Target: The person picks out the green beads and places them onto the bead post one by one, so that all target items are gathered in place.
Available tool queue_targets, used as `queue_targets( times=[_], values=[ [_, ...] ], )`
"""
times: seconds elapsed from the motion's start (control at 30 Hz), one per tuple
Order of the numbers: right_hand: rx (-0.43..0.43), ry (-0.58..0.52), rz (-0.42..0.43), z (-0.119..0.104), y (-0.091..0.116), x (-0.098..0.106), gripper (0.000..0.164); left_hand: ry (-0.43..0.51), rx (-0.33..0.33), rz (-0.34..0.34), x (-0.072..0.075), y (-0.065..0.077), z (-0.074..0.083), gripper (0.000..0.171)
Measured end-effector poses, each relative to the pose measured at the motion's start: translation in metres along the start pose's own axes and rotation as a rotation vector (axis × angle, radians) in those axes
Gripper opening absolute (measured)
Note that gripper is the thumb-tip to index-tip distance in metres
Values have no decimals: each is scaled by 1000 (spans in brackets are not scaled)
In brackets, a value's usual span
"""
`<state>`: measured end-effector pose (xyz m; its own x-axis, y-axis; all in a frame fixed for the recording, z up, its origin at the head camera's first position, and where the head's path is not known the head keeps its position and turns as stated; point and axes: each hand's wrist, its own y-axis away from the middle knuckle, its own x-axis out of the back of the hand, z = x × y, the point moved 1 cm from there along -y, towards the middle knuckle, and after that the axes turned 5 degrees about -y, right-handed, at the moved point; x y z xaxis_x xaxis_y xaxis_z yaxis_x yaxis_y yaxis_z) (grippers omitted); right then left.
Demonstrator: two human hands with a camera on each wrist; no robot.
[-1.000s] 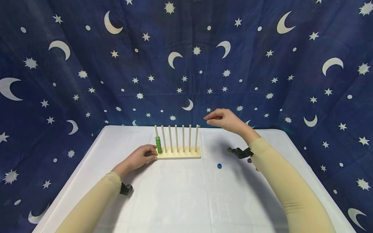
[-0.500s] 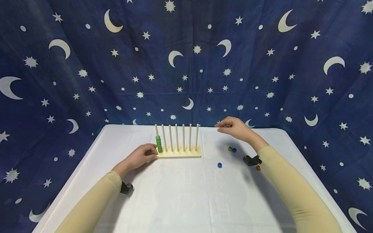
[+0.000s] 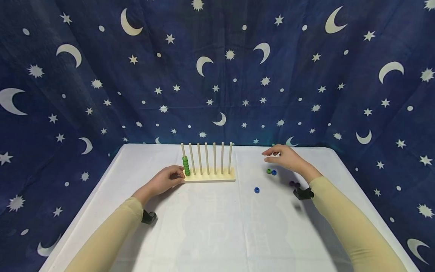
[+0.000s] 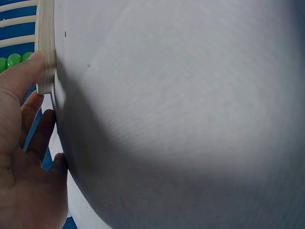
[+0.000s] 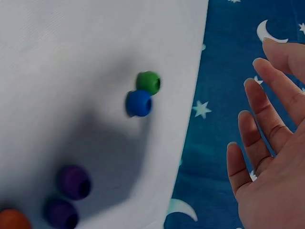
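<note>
A wooden abacus stand (image 3: 210, 177) with a row of upright pegs sits on the white table. Several green beads (image 3: 186, 166) are stacked on its leftmost peg. My left hand (image 3: 163, 182) grips the left end of the base; in the left wrist view the thumb lies on it, fingers behind. Over the table's right side hovers my right hand (image 3: 287, 158), holding nothing, its fingers apart and slightly bent. Below it lie a loose green bead (image 3: 269, 171) and a blue bead (image 3: 274, 172), touching or nearly so in the right wrist view.
Another blue bead (image 3: 256, 190) lies between the stand and the right hand. Two purple beads (image 5: 74, 182) rest nearer the right wrist, with an orange bead (image 5: 14, 219) at that view's corner. A dark blue moon-and-star cloth (image 3: 217, 75) hangs behind the table.
My right hand has moved right and lower, away from the stand toward the loose beads, and its fingers have spread. The left hand stays on the base.
</note>
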<state>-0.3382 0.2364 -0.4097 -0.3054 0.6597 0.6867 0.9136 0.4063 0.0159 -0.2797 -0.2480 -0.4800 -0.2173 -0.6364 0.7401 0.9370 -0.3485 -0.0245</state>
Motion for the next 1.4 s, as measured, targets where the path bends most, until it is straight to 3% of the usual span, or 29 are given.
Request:
queue_targets(
  times=[0.17,0.8,1.1,1.4],
  values=[
    [-24,-2,-1,12,5,-3,42,3,-4,-2,0,-1,0,8],
    [-109,28,4,46,12,-17,38,-13,11,-5,0,-1,1,9],
    [-70,73,35,52,12,-22,32,-11,5,-2,0,-1,2,8],
    [-90,102,54,57,9,-24,28,2,-6,-2,0,-2,1,8]
  ],
)
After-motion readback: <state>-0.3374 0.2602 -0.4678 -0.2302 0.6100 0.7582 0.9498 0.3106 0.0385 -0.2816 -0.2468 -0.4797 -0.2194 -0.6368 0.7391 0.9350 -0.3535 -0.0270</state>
